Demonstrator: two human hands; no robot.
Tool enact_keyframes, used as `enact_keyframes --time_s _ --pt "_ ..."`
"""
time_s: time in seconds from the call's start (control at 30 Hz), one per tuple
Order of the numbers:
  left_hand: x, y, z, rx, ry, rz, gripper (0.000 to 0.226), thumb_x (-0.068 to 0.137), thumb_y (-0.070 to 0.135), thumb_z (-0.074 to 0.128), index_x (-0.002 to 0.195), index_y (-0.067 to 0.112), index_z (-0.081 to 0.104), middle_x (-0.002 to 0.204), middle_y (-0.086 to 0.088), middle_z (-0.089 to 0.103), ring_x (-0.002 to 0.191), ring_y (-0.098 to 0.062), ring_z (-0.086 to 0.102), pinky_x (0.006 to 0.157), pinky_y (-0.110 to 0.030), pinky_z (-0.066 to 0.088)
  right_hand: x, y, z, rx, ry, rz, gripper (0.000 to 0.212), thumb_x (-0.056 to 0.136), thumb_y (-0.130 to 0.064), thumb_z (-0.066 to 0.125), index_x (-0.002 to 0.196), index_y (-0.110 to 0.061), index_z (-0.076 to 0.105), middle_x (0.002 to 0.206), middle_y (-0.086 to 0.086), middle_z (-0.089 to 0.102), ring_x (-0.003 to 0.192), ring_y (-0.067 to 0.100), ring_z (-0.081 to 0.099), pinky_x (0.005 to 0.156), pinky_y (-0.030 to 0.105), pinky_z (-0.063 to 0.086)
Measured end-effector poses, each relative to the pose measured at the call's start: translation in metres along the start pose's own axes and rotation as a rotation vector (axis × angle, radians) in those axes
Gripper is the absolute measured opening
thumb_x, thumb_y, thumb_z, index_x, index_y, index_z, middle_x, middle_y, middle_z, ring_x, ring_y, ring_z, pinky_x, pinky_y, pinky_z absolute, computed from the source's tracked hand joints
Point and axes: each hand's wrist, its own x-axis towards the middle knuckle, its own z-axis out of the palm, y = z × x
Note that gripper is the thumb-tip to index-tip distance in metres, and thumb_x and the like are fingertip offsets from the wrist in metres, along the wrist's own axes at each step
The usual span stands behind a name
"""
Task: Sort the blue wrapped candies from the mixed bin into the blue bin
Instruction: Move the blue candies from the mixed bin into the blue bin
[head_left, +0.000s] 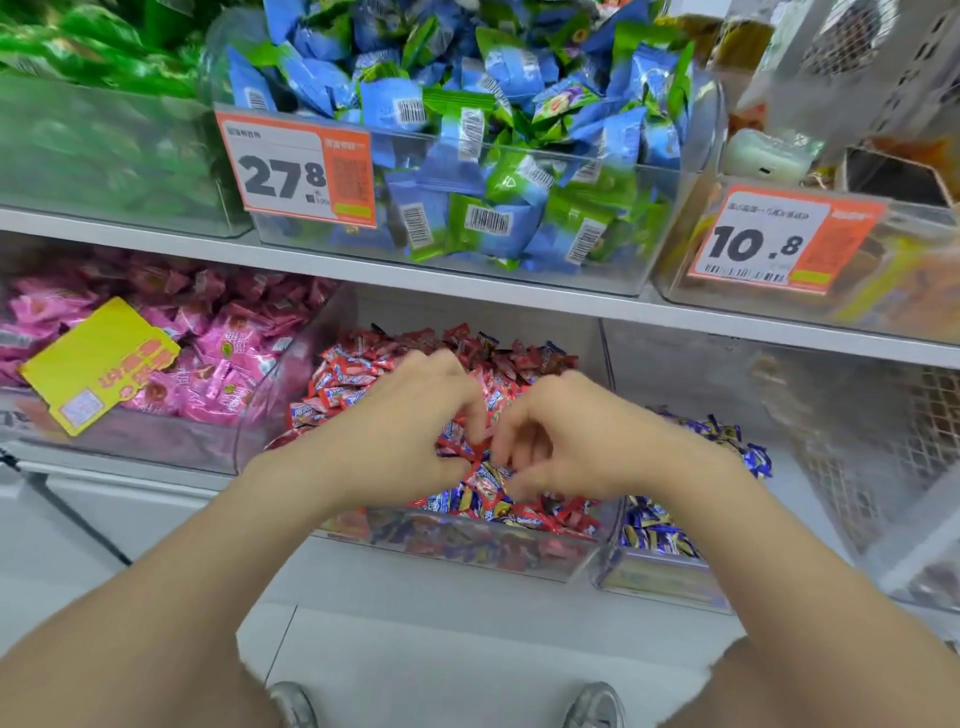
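1. While you worked at the lower shelf, your left hand (410, 431) and right hand (566, 441) were both down in the mixed bin (467, 558), almost touching, fingers curled into the pile.
2. Grip: a red-and-blue wrapper lay between the two thumbs. Whether either hand had hold of it cannot be told.
3. Blue wrapped candies (470, 500): lying near the mixed bin's front wall, just below your hands.
4. Red candies (358, 374): heaped across the rest of that bin, lying over and among the blue ones. Your hands hid the middle of the pile.
5. Blue bin (660, 579): just beside the mixed bin on your right, holding blue pieces.
6. Pink candy bin (156, 441): on your left, with a yellow tag (98, 364) leaning on it.
7. Upper shelf (363, 270): a clear bin of blue-green packets (467, 156) directly above, with a price tag (296, 166) reading 27.8. A second tag (779, 239) reading 10.8 stood to its right.
8. Shoes (293, 704): at the bottom edge.
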Motion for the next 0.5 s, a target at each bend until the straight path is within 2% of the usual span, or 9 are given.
enact_keyframes --time_s 0.03,0.1,0.2,0.27,0.37,0.43,0.5 --pt "0.001 0.003 0.000 -0.098 -0.070 0.033 0.022 0.081 0.030 0.082 0.095 0.034 0.065 0.103 0.016 0.059 0.096 -0.005 0.056 0.085 -0.032 0.049 -0.003 0.001 0.003 -0.022 -0.072 0.004 0.020 0.077 -0.025 0.092 0.093 -0.028 0.080 0.072 -0.011 0.075 0.067 0.000 0.069 0.070 0.025 0.058" --pt "0.001 0.004 0.005 -0.182 -0.279 0.037 0.012 0.088 0.034 0.081 0.098 0.031 0.075 0.091 0.016 0.072 0.083 0.001 0.065 0.079 -0.026 0.055 -0.008 0.004 0.009 -0.075 -0.150 0.017 0.023 0.079 -0.027 0.090 0.099 -0.030 0.080 0.074 -0.012 0.075 0.069 -0.001 0.068 0.070 0.025 0.057" --pt "0.001 0.000 0.013 -0.127 -0.471 0.055 0.013 0.094 0.034 0.075 0.105 0.029 0.079 0.091 0.020 0.074 0.080 0.006 0.064 0.072 -0.017 0.049 -0.008 0.006 0.011 -0.127 -0.171 0.037 0.025 0.081 -0.015 0.083 0.102 -0.029 0.082 0.075 -0.011 0.076 0.070 0.000 0.068 0.070 0.026 0.057" --pt "0.001 -0.004 0.012 -0.125 -0.474 0.022 0.014 0.089 0.032 0.081 0.103 0.029 0.079 0.086 0.021 0.072 0.077 0.008 0.064 0.067 -0.011 0.045 -0.008 0.007 0.008 -0.181 -0.164 0.049 0.033 0.078 -0.003 0.071 0.097 -0.026 0.084 0.066 -0.013 0.071 0.066 0.000 0.067 0.069 0.024 0.058" --pt "0.003 -0.011 0.010 -0.144 -0.430 -0.034 0.016 0.083 0.028 0.087 0.096 0.028 0.077 0.087 0.016 0.073 0.079 0.003 0.068 0.069 -0.017 0.051 -0.009 0.007 0.001 -0.232 -0.078 0.074 0.034 0.077 0.000 0.064 0.091 -0.025 0.084 0.061 -0.018 0.065 0.066 -0.002 0.064 0.071 0.025 0.059" --pt "0.004 -0.014 0.008 -0.196 -0.426 -0.047 0.019 0.082 0.028 0.088 0.097 0.028 0.075 0.088 0.013 0.074 0.077 0.001 0.068 0.071 -0.023 0.057 -0.011 0.000 0.001 -0.124 -0.034 0.035 0.032 0.079 -0.003 0.063 0.092 -0.024 0.084 0.067 -0.016 0.070 0.066 -0.004 0.066 0.068 0.013 0.054" --pt "0.004 -0.018 0.005 -0.229 -0.430 -0.052 0.018 0.085 0.031 0.085 0.099 0.031 0.075 0.085 0.011 0.074 0.071 -0.001 0.067 0.069 -0.024 0.056 -0.015 -0.009 0.006 0.034 -0.123 0.010 0.034 0.081 -0.006 0.064 0.103 -0.023 0.083 0.081 -0.014 0.077 0.072 -0.006 0.069 0.070 0.012 0.053"
